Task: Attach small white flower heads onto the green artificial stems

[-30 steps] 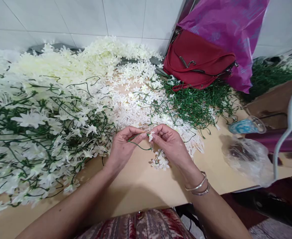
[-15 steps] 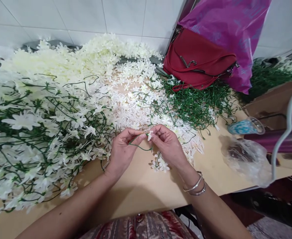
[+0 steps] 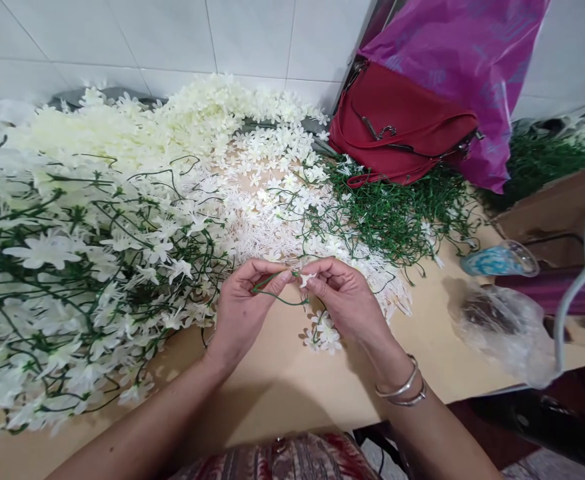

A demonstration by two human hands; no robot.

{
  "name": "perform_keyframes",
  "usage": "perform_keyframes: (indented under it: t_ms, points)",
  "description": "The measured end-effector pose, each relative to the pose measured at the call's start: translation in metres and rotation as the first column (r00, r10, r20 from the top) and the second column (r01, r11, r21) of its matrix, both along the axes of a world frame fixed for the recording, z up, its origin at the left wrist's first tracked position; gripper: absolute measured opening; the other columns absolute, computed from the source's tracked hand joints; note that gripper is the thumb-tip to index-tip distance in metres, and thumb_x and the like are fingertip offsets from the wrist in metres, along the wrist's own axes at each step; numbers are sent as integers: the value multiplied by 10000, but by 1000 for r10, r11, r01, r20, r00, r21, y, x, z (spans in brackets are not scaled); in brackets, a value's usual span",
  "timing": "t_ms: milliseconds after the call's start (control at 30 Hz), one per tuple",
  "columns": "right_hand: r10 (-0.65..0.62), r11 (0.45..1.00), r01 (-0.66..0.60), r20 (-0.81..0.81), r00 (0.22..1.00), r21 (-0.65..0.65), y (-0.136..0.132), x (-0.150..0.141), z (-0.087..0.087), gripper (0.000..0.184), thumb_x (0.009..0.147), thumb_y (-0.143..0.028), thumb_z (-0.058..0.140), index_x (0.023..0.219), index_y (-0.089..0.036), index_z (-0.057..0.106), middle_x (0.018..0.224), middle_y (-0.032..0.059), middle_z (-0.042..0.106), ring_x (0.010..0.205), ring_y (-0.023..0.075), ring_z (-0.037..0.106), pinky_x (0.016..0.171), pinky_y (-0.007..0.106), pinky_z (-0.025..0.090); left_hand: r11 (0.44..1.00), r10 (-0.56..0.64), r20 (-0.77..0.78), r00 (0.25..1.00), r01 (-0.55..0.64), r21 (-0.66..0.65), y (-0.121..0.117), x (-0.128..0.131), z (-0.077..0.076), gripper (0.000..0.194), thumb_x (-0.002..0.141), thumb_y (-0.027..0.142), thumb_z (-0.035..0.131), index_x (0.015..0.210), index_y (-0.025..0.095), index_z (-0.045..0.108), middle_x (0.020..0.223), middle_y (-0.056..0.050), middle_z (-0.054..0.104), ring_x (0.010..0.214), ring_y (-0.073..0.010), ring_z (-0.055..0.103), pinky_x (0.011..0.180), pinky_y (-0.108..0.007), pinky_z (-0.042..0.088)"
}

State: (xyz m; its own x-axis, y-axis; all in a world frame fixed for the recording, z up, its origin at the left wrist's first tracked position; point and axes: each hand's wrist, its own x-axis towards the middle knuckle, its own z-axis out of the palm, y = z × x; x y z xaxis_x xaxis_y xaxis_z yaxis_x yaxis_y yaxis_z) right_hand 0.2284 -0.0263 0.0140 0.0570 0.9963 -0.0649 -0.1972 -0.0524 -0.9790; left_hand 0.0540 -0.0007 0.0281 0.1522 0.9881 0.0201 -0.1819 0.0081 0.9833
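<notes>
Thumb and forefinger of my left hand [image 3: 250, 307] pinch a thin green plastic stem [image 3: 280, 300] that loops below the fingers. My right hand [image 3: 345, 293], also closed in a pinch, grips a small white artificial flower [image 3: 307, 280] at the stem's end. The two hands are close together over the table's front part. Under my right hand lie a few loose white blossoms [image 3: 324, 335]. Just beyond the fingers spreads a pile of thin white stamens [image 3: 262, 233].
Assembled white flowers on green stems [image 3: 97, 280] heap up at left, pale petals [image 3: 187, 113] behind them. Green stems [image 3: 397, 213] lie at right beneath a red handbag [image 3: 407, 127] and purple plastic bag [image 3: 472, 60]. A cup [image 3: 497, 259] and clear bag [image 3: 502, 327] stand further right.
The flower has tilted sideways between my fingers, and my right hand has shifted slightly right. The whole view has moved a little.
</notes>
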Motion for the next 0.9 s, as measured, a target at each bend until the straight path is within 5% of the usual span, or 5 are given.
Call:
perform_keyframes:
  t_ms: [200,900]
  points:
    - [-46,997,47,-16,999,69,-1,-1,3,84,819,-308,862,891,-306,820,885,-9,765,765,132,637,705,278,522,1000,13,5,1000,-13,-8,-2,0,3,105,832,239,834,851,187,745,846,-18,787,812,-144,733,815,-256,596]
    - [-66,996,63,56,996,57,-3,-3,11,236,752,-337,914,782,-231,705,752,-7,703,681,137,610,641,275,504,991,-87,-47,995,91,99,-2,-5,-1,86,864,268,811,863,197,762,833,-35,794,783,-156,733,768,-276,607]
